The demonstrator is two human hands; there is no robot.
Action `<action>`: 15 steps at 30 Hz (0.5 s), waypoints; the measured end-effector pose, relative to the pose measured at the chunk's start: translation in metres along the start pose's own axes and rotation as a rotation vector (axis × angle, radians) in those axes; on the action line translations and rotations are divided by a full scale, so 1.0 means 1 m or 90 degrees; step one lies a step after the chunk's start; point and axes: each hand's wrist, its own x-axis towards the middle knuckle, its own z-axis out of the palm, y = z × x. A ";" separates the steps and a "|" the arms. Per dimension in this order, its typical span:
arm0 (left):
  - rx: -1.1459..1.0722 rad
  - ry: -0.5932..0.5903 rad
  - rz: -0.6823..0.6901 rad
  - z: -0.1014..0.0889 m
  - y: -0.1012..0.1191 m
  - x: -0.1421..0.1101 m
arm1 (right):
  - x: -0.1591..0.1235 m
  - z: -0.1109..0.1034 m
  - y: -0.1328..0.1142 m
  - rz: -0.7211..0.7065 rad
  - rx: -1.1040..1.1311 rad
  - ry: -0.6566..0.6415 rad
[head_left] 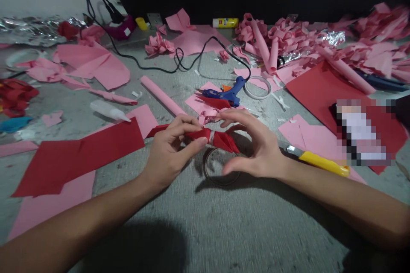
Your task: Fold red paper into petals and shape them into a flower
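A folded strip of red paper (pixel 224 140) with a narrow whitish band across it is pinched between the thumb and fingers of my left hand (pixel 173 145). Around its free right end, my right hand (pixel 256 145) is curved with thumb and fingers wide apart, holding nothing. Whether its fingertips brush the paper I cannot tell. Beneath the paper a thin ring, perhaps a tape roll (pixel 221 180), rests on the grey surface. Just beyond my hands lies a blue glue gun (pixel 235 90) on pink paper. A yellow utility knife (pixel 323 164) lies beside my right wrist.
Red sheets (pixel 105 145) spread at left, near a white squeeze bottle (pixel 107 110). A black cord (pixel 153 69) winds across to the glue gun. Behind are a glue stick (pixel 225 22) and heaped pink scraps (pixel 288 36). A blurred-out phone (pixel 365 132) lies on red paper at right.
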 end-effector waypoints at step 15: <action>0.008 -0.119 0.091 0.003 -0.003 -0.008 | -0.002 0.001 -0.011 -0.244 -0.362 -0.031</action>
